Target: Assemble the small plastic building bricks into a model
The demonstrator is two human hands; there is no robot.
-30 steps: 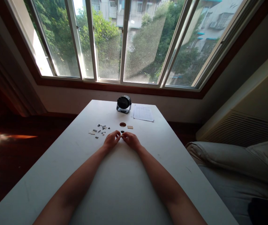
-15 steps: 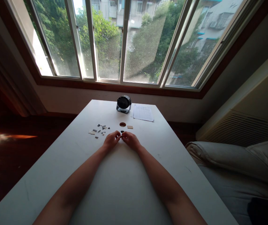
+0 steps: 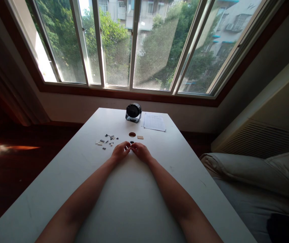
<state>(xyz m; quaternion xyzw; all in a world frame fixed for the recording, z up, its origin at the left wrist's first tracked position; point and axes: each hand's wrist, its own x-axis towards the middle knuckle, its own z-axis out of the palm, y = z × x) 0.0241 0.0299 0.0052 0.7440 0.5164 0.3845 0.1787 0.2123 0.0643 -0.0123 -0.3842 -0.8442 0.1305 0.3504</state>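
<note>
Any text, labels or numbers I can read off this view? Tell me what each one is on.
Paper sheet: rows of print, too small and blurred to read.
Black device beside it: no label visible.
Small parts by the left hand and right hand: no markings legible.
Nothing else carries readable text.

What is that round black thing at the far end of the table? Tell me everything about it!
The round black thing looks like a small desk fan or speaker; which one is unclear. Its dark circular face tilts upward in a grey bracket-like stand. It sits on the white table near the far edge, just left of a printed sheet of paper. Nothing else touches it.
</note>
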